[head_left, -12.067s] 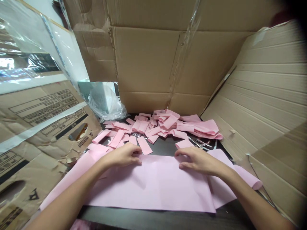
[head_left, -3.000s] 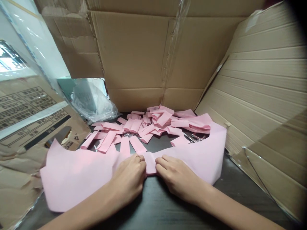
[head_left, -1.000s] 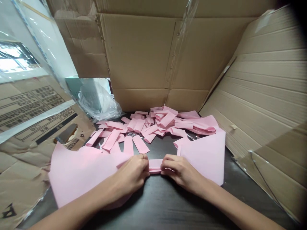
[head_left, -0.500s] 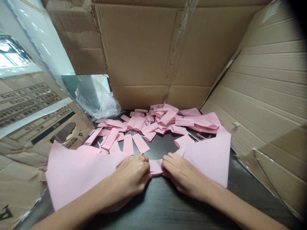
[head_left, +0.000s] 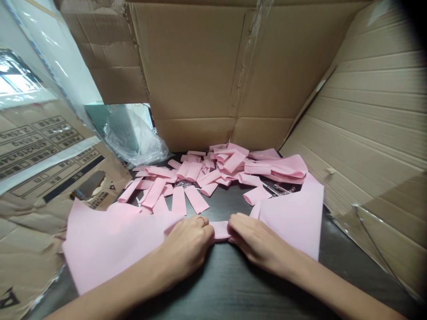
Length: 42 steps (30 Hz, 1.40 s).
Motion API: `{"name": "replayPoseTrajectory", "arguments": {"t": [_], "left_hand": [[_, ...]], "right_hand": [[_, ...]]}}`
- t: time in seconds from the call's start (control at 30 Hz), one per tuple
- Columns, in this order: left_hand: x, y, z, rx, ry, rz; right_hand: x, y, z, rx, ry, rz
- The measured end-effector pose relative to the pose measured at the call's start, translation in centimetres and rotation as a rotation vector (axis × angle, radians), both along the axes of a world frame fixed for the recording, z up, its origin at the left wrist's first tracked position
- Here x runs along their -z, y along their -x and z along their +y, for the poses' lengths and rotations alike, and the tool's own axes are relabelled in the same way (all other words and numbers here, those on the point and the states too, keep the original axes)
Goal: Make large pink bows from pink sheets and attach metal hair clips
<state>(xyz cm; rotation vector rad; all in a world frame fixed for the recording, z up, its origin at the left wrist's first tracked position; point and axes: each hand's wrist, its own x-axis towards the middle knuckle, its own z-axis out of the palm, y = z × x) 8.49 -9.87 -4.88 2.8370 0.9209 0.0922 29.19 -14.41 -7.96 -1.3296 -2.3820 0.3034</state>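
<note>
Shows a dark, faintly streaked bench (head_left: 230, 284). Carries, along the back, a loose pile of folded pink strips (head_left: 233, 162), heaped over one another at the middle and spread flatter toward the left. Bears a larger folded pink piece (head_left: 289, 166) at the back right, with slim shiny metal pieces (head_left: 278, 189) just in front of it and more metal (head_left: 186, 184) partly hidden among the strips. Supports, nearer the front, a wide pink sheet (head_left: 110, 240), folded narrow at its middle.

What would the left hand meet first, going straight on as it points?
Past the folded pink sheet it grips, the left hand would probably meet the right hand first; exact depth is unclear.
</note>
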Motion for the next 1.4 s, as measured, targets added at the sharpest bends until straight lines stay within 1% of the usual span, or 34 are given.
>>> {"name": "replayPoseTrajectory", "arguments": {"t": [0.17,0.3,0.47,0.57,0.63,0.73,0.87,1.0,1.1,1.23,1.4], "left_hand": [[0.4,0.2,0.2,-0.014,-0.011,0.031],[0.6,0.3,0.1,0.002,-0.034,0.024],[1.2,0.5,-0.2,0.03,-0.074,0.01],[1.1,0.6,-0.3,0.041,-0.083,0.014],[1.1,0.6,-0.4,0.05,-0.085,0.004],[1.3,0.6,-0.3,0.061,-0.072,-0.025],[1.8,0.7,-0.1,0.059,-0.06,-0.04],[1.5,0.6,0.1,0.035,-0.067,-0.017],[1.2,0.5,0.0,0.044,-0.086,-0.012],[1.1,0.3,-0.2,0.075,-0.128,-0.015],[1.0,-0.1,-0.4,0.055,-0.149,0.03]], "right_hand": [[-0.3,0.0,-0.2,-0.007,0.068,0.04],[-0.6,0.3,-0.4,-0.007,0.06,0.018],[-1.1,1.0,-0.7,0.001,-0.058,-0.151],[-1.3,1.4,-0.9,-0.035,-0.156,-0.211],[-1.2,1.4,-0.9,-0.063,-0.182,-0.224],[-1.0,1.4,-0.9,-0.06,-0.138,-0.229],[-1.0,1.2,-0.8,0.005,-0.064,-0.225],[-1.1,1.2,-0.9,0.054,0.001,-0.176],[-1.1,1.2,-0.9,0.081,0.002,-0.13],[-0.9,1.2,-0.8,0.083,-0.005,-0.085],[-1.1,1.3,-0.7,0.112,-0.04,-0.141]]}}
